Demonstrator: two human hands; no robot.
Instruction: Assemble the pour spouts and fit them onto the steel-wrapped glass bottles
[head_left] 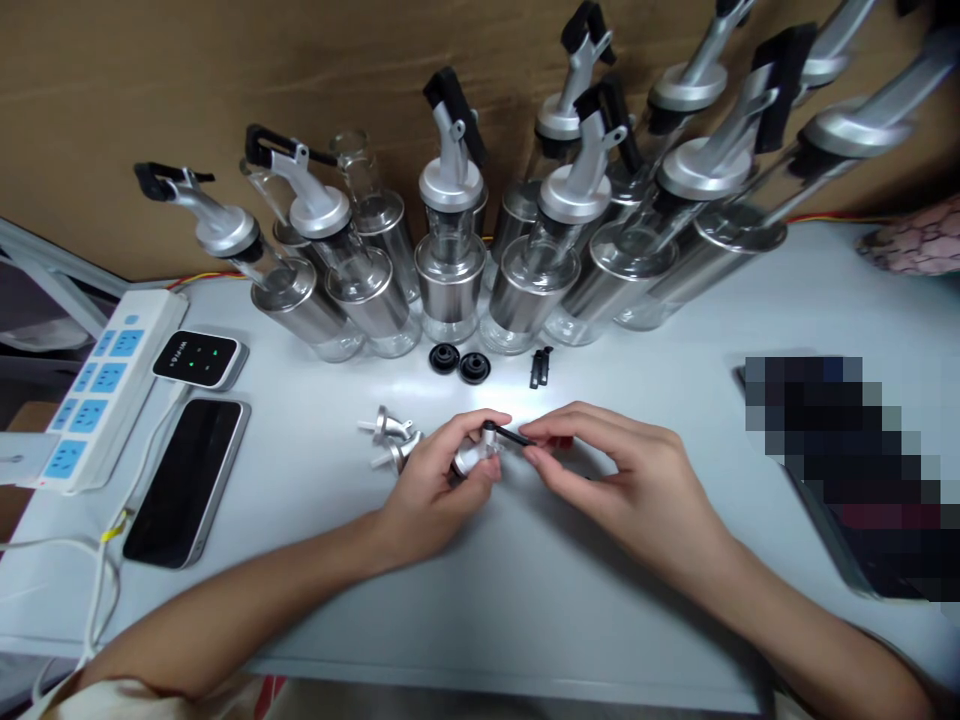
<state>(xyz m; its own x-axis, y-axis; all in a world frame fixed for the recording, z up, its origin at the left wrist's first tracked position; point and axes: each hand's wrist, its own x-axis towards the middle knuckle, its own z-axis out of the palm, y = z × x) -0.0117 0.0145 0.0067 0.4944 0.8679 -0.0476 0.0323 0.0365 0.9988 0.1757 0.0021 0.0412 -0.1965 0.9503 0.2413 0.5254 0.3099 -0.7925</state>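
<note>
My left hand is closed around a silver pour spout, whose tip points up between thumb and fingers. A slim black flip cap reaches from that tip to my right hand, which pinches its far end between thumb and fingertips. Just left of my left hand lie two more silver spouts with pale tubes, one partly covered by the fingers. Beyond the hands are two round black stoppers and a pair of small black caps on the table.
Several glass and steel bottles with silver spouts line the back of the grey table. At left are a power strip, a Wi-Fi device, a phone and white cables. A dark, partly pixelated device lies at right.
</note>
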